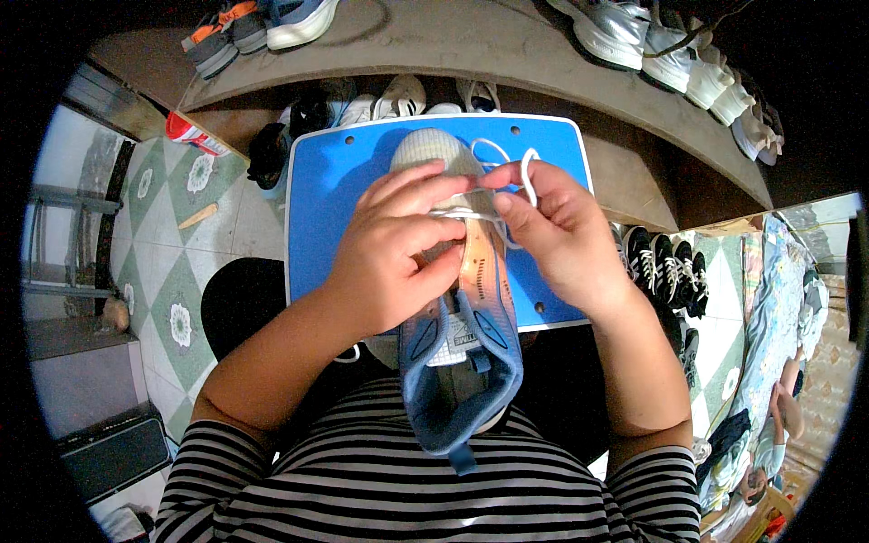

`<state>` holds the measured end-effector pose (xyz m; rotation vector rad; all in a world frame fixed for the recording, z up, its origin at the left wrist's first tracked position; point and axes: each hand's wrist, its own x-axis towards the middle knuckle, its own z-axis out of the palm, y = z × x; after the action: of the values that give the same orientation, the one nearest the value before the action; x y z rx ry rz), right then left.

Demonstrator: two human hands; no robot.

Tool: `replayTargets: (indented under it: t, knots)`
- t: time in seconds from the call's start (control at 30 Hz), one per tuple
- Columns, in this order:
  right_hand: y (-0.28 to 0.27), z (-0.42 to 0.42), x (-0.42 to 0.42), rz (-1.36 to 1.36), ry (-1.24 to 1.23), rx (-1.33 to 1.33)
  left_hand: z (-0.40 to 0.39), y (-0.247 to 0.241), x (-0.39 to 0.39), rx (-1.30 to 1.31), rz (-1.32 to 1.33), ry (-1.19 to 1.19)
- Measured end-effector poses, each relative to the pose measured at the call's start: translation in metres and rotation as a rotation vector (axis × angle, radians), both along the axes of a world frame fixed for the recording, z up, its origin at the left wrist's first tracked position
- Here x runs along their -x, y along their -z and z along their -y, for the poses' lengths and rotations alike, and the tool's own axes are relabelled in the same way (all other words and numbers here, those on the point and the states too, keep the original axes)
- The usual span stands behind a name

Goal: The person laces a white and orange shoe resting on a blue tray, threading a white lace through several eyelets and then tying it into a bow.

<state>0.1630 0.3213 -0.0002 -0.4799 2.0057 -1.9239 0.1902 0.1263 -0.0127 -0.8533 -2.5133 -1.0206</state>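
A running shoe (489, 271) in pale grey, orange and blue lies lengthwise before me, its toe on a blue board (326, 203) with a white rim. The open heel collar, with a blue pull tab, points at my body. My left hand (394, 251) lies over the upper's left side, thumb and fingers gripping it near the eyelets. Between the bent fingers of my right hand (567, 231) a white shoelace (527, 170) is pinched and stands up in a loop. More lace crosses the upper and curls on the board. My left fingers hide part of the lacing.
A curved shelf (434, 51) runs beyond the board, with grey-orange shoes (224, 41) at left and silvery white shoes (611, 41) at right. Several black sneakers (662, 265) stand on the right floor. A person (767, 448) lies on a patterned mat (767, 292) at far right.
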Motion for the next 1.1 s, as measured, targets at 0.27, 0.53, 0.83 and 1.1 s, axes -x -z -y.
replayTargets:
  t: [0.27, 0.53, 0.83, 1.1]
  knots:
    - [0.015, 0.013, -0.001, -0.242, 0.008, -0.136, 0.000, 0.005, 0.002, -0.024, -0.010, -0.013]
    - [0.015, 0.012, 0.005, -0.455, -0.055, -0.192, -0.003, 0.013, 0.003, -0.110, -0.051, -0.026]
    - [-0.002, 0.020, -0.009, -0.678, -0.011, -0.743, -0.004, 0.011, 0.001, -0.074, -0.031, -0.064]
    - [0.011, 0.014, -0.007, -0.113, 0.054, -0.211, -0.007, 0.016, -0.004, -0.279, -0.035, -0.060]
